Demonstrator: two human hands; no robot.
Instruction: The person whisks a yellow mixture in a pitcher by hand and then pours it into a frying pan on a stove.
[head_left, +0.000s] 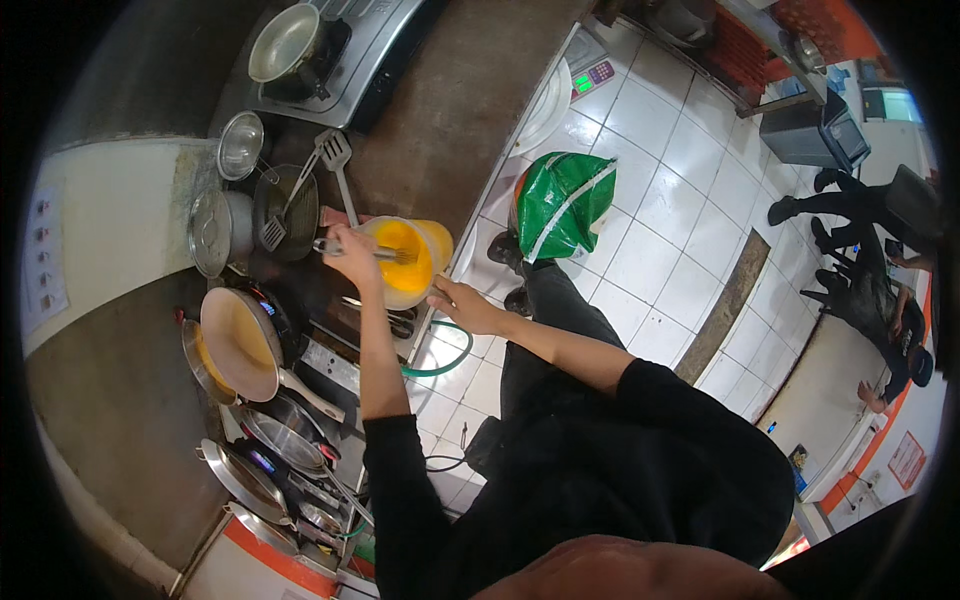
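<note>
A translucent plastic container (440, 238) holds a bright yellow liquid (401, 279) that looks like beaten egg. It is tilted, with its mouth towards me, near the counter's edge. My left hand (352, 256) grips the handle of a wire whisk (394, 255), whose wires dip into the liquid. On the container's near side, my right hand (463, 306) holds it by the rim or a handle; the fingers hide which. A slotted turner (343, 169) lies on the counter just beyond the container, and a dark pan (296, 202) with another turner sits to the left.
A beige frying pan (240, 345), a lidded pot (217, 231) and several strainers (240, 480) line the left side. A gas stove (330, 101) bears a pot (285, 43). A green sack (566, 206) stands on the right by a digital scale (592, 81). People (862, 247) sit at far right.
</note>
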